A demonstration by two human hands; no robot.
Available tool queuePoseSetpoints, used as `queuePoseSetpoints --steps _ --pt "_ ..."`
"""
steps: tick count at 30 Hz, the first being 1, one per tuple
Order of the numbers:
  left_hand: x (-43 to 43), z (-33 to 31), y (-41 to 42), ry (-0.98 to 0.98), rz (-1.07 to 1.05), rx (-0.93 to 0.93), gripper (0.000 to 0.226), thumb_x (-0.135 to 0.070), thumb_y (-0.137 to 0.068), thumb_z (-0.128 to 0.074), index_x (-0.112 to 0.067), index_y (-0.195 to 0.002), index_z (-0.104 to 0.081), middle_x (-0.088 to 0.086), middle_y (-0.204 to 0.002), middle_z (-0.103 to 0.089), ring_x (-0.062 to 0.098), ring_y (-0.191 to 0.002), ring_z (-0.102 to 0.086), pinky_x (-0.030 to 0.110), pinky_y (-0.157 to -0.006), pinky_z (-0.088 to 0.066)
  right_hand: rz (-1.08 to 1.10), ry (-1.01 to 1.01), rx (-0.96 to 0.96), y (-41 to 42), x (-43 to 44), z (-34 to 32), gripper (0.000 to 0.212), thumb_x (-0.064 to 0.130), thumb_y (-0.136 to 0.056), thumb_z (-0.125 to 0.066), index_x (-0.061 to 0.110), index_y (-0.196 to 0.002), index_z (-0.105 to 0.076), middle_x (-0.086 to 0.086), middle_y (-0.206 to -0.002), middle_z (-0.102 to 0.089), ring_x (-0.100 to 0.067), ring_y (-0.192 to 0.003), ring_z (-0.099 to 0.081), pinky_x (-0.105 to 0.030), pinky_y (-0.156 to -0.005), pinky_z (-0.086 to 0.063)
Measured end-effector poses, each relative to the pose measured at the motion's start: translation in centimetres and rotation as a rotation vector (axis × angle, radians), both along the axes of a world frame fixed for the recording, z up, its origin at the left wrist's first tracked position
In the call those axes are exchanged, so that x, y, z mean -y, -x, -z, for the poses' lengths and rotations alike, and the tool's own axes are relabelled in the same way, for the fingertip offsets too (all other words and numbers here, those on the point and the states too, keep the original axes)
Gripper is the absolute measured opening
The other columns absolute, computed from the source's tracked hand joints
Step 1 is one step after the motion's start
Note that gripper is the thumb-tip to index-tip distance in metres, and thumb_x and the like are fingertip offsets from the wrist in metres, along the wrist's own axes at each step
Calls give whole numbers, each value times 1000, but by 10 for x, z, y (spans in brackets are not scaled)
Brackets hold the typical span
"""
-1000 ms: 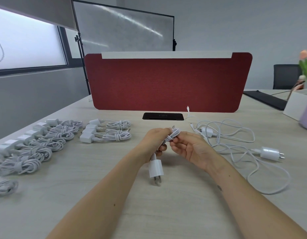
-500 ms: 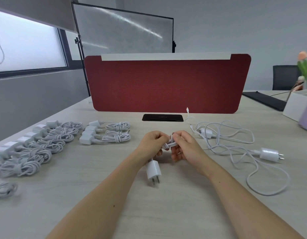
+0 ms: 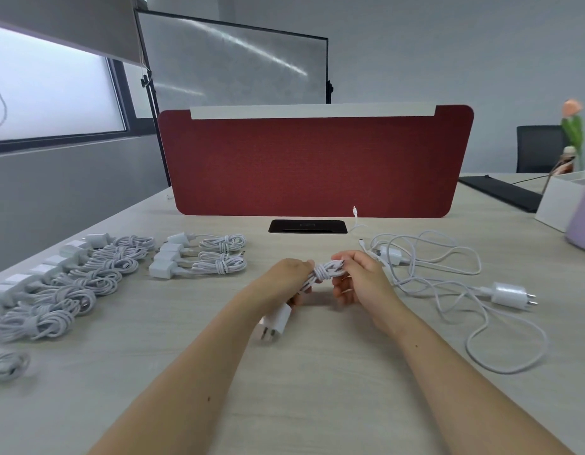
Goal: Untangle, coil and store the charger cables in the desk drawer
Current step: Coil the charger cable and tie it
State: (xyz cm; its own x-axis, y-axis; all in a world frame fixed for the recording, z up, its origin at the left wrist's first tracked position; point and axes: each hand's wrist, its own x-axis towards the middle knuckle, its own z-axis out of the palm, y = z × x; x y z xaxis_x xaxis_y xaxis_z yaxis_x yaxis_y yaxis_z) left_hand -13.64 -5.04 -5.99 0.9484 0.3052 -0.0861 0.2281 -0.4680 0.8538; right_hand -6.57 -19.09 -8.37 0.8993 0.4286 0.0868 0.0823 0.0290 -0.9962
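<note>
Hands now sit slightly apart, baring the coiled charger cable [image 3: 325,272] between them; left hand [image 3: 287,279] curls its fingers round one end, right hand [image 3: 361,280] pinches the other, white plug [image 3: 278,321] dangling under the left fingers

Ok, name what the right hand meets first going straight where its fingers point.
The right hand points left: first the coiled charger cable it pinches, then probably the left hand beyond.
</note>
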Motion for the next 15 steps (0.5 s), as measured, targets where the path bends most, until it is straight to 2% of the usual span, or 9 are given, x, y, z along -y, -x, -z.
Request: queuePoseSetpoints --steps 3,5,8,10,12,13,15 --pt "-3 3 -3 -506 -16 142 38 -37 -106 -32 -18 -76 -47 0 -74 -53 23 -72 -51 30 -62 -38 -37 -4 -35 2 0 -1 22 29 -104 -44 14 -106 -60 -8 -79 -67 -20 -48 -57 -25 -43 -42" --pt "-6 4 -2 -714 -39 175 37 -39 -105 -31 -19 -80 -49 2 -81 -57 25 -79 -52 33 -64 -33 -50 49 9 4 0 -1 16 27 -101 -52 14 -110 -58 -6 -84 -69 -19 -49 -57 -25 -41 -42" --pt "-12 6 4 -870 -32 220 37 -41 -104 -30 -20 -82 -50 1 -82 -59 26 -78 -53 34 -61 -31 -43 145 121 7 -4 4 13 14 -98 -56 17 -110 -56 -3 -86 -70 -15 -49 -56 -24 -39 -39" --pt "-19 9 11 -947 -17 233 37 -44 -104 -29 -22 -81 -49 3 -85 -63 28 -81 -57 34 -61 -34 -43 181 188 7 -7 7 13 13 -97 -56 21 -108 -56 -1 -87 -71 -13 -50 -56 -23 -39 -38" --pt "-31 13 20 -1019 -2 230 37 -46 -104 -28 -25 -81 -47 5 -90 -66 30 -85 -60 35 -63 -37 -56 237 276 10 -13 11 12 18 -96 -58 28 -103 -57 3 -88 -73 -12 -53 -58 -25 -48 -45" --pt "-38 15 25 -1056 4 230 37 -47 -104 -27 -26 -80 -46 5 -92 -67 30 -86 -61 35 -63 -37 -66 278 329 12 -16 13 12 22 -93 -59 31 -100 -56 6 -85 -73 -13 -56 -59 -30 -56 -50" --pt "-55 19 36 -1114 -3 229 38 -48 -104 -26 -27 -80 -46 4 -94 -68 29 -87 -62 35 -63 -34 -84 429 453 20 -26 16 9 32 -88 -60 34 -95 -54 10 -76 -70 -14 -63 -60 -37 -68 -49"
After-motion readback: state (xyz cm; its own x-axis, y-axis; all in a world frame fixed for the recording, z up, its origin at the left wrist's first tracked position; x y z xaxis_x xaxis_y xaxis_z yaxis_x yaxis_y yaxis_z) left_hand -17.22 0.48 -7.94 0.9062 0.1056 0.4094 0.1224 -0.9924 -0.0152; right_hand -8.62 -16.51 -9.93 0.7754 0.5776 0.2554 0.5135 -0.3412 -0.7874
